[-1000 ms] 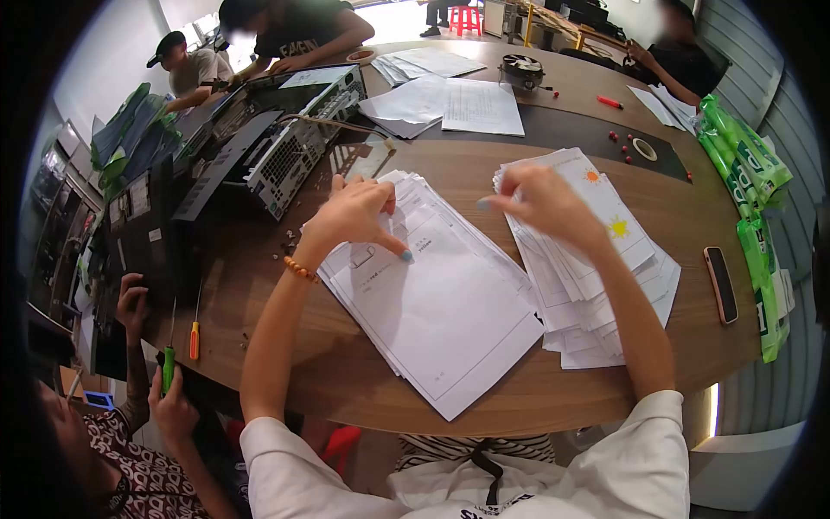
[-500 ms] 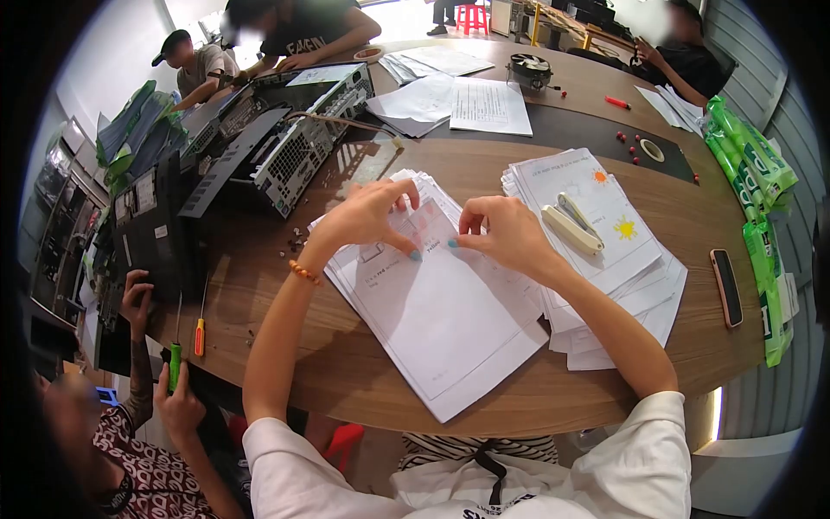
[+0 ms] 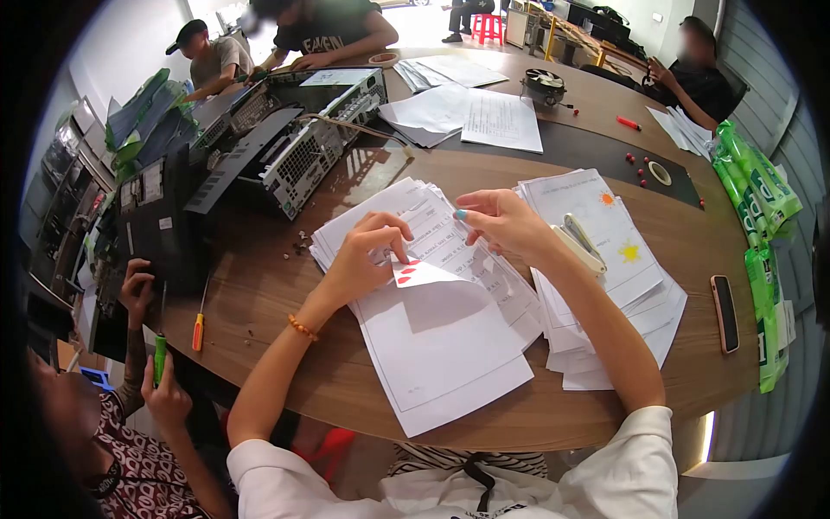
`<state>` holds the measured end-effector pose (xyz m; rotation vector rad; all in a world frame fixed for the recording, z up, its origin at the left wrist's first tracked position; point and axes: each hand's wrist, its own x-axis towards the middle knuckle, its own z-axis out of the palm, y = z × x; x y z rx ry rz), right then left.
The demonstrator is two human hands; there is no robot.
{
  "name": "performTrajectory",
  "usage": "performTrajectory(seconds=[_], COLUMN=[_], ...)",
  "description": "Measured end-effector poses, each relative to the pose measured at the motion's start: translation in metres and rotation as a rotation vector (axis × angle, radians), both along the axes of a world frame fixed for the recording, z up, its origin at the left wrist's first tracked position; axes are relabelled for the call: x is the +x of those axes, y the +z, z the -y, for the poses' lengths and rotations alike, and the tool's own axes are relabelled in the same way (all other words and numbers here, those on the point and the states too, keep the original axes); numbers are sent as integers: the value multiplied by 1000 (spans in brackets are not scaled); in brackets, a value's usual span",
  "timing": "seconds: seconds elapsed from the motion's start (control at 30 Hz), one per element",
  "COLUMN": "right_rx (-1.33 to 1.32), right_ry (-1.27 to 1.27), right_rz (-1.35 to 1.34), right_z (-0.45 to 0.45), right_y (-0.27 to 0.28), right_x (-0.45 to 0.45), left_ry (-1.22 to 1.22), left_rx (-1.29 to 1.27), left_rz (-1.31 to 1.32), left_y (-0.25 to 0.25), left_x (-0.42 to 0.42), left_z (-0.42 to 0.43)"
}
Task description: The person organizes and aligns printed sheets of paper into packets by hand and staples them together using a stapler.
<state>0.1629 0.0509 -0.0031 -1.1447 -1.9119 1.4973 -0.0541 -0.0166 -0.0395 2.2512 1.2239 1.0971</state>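
Note:
My left hand pinches the upper edge of a white sheet of paper, whose top corner is turned back and shows red marks. The sheet lies partly over a stack of papers, with a page of printed text bared beneath it. Above the stack's upper right part, my right hand hovers with bent, parted fingers and nothing visible in them. Close to the right forearm, a cream stapler rests on a second pile of papers printed with an orange and a yellow splash.
An opened computer case stands at the left. A co-worker's hand holds a green screwdriver; an orange one lies nearby. A phone and green packets line the right edge. A fan sits farther back.
My left hand has pulled the top sheet down and towards me, folding its corner over and baring the text page. My right hand has come off the sheet and risen slightly.

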Motion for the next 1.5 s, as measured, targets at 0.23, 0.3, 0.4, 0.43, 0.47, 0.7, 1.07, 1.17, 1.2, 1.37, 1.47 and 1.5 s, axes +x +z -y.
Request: performTrajectory(seconds=[0.23,0.3,0.4,0.43,0.47,0.7,1.07,1.17,1.2,1.37,1.47,1.5], right_rx=[-42,-53,106,100,23,-11,-136,-75,-41,-122,-234,-61], right_ry=[-6,-6,16,19,6,-44,117,127,125,96,71,84], right_rz=[-42,-30,37,37,-8,-79,-14,-27,-58,-231,-375,-266], right_z=[10,13,8,7,7,16,9,10,12,20,22,22], right_y=[-3,1,-10,-10,-9,-7,-6,-8,-8,1,-2,-6], right_x=[-4,-6,-7,-6,-5,-6,-3,-4,-5,-8,-8,-10], left_ry=[24,24,31,26,19,29,41,3,15,44,23,35], left_rx=[34,23,-8,-8,-7,0,60,-22,25,120,112,63], left_rz=[0,-2,0,-1,-3,-1,48,140,132,100,94,133], left_y=[-2,-1,-2,-2,-2,-4,-6,-9,-6,-7,-6,-6], left_x=[0,0,0,-1,-1,-1,-1,-1,0,1,-1,-3], left_z=[1,1,2,1,1,1,-1,-2,-1,-1,-1,-1])
